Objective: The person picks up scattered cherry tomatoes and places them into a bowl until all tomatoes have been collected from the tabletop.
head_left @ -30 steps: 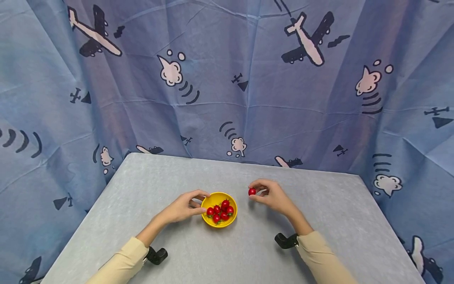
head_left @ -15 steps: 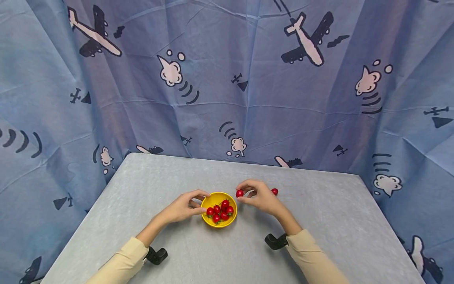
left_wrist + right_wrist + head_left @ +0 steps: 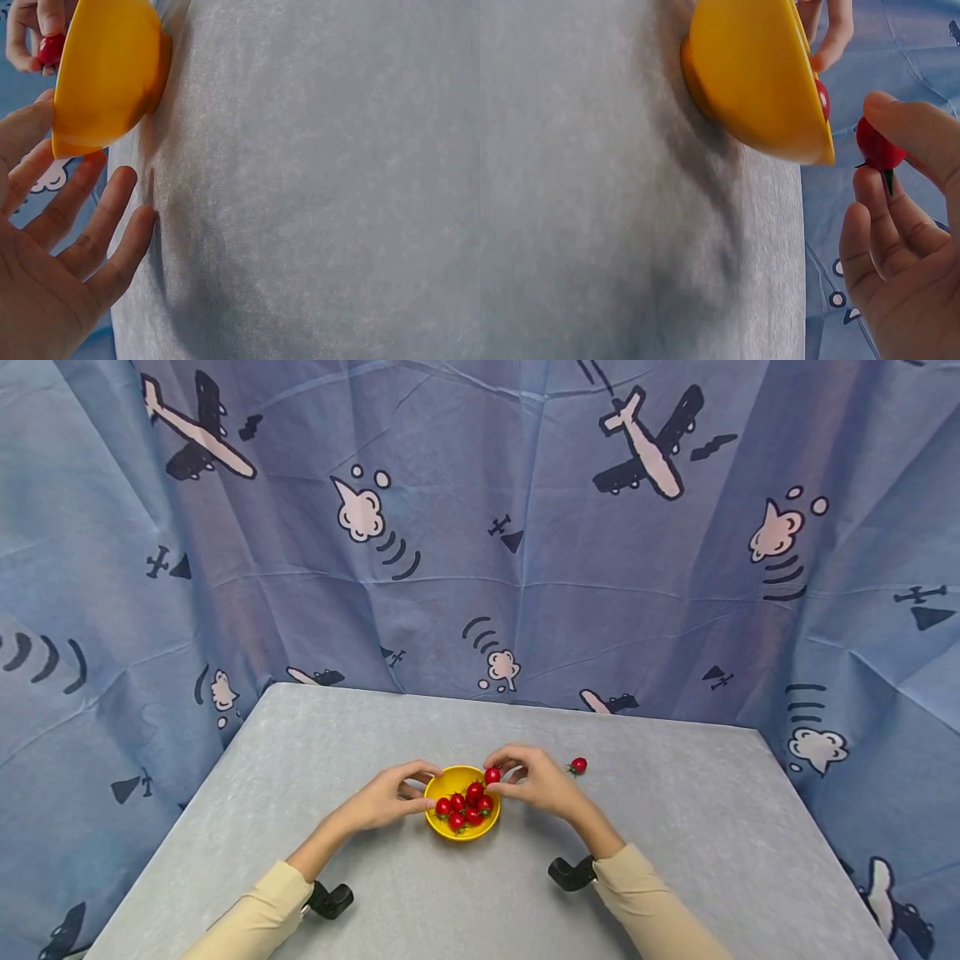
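A yellow bowl [image 3: 462,837] stands on the table with several cherry tomatoes [image 3: 472,816] inside. My left hand [image 3: 386,795] holds the bowl's left rim between thumb and forefinger; in the left wrist view the other fingers of this hand [image 3: 67,262] are spread beside and below the bowl [image 3: 105,75]. Between thumb and fingertips my right hand [image 3: 536,781] pinches a cherry tomato [image 3: 492,775] over the bowl's right rim. The right wrist view shows that tomato [image 3: 879,146] with its green stem pointing down, apart from the bowl [image 3: 757,75].
Another cherry tomato [image 3: 578,765] lies on the grey table [image 3: 360,718] right of the right hand. A blue curtain [image 3: 450,527] printed with planes hangs behind the table. Each wrist carries a black camera mount [image 3: 572,873].
My right hand has carried its tomato leftward to the bowl's rim. The tomato left on the table came into view behind it. The left hand and the bowl stay put.
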`<move>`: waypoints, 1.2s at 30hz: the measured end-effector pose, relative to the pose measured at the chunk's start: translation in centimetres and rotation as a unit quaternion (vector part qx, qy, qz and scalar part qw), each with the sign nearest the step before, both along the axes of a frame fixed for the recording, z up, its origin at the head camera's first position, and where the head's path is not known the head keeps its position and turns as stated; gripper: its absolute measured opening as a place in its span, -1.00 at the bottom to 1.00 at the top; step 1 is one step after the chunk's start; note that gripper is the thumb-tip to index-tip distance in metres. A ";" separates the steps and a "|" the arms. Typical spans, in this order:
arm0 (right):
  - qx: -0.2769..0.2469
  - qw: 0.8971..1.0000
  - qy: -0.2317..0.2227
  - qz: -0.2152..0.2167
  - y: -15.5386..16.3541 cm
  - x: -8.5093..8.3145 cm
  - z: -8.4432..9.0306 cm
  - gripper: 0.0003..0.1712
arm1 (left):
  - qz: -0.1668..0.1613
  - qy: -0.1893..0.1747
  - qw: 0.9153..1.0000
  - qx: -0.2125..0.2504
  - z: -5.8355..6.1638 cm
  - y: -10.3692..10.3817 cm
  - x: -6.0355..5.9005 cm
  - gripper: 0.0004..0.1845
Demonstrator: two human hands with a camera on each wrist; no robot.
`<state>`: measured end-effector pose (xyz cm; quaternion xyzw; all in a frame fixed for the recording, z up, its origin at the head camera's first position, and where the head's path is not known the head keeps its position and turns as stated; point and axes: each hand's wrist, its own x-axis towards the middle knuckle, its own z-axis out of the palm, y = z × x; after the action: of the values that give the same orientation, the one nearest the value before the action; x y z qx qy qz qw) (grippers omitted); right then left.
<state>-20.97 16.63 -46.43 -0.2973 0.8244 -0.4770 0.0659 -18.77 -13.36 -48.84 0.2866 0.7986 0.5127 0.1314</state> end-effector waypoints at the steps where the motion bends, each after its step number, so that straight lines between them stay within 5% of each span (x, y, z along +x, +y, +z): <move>1: -0.001 1.000 -0.001 0.004 -0.1 -0.1 -0.2 -0.69 | 0.000 0.000 1.000 0.000 0.0 0.0 0.0 -0.56; 18: -0.004 1.000 0.002 0.019 0.3 -0.1 -0.1 -0.69 | -0.001 0.006 1.000 -0.005 0.2 -0.1 0.0 -0.55; 36: 0.000 0.999 0.001 -0.046 6.8 0.2 -0.5 -0.74 | -0.001 0.009 1.000 -0.002 0.1 0.0 0.0 -0.56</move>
<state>-20.75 23.42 -46.94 -0.2596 0.8372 -0.4795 0.0425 -18.73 -13.41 -48.77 0.2918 0.8004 0.5083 0.1259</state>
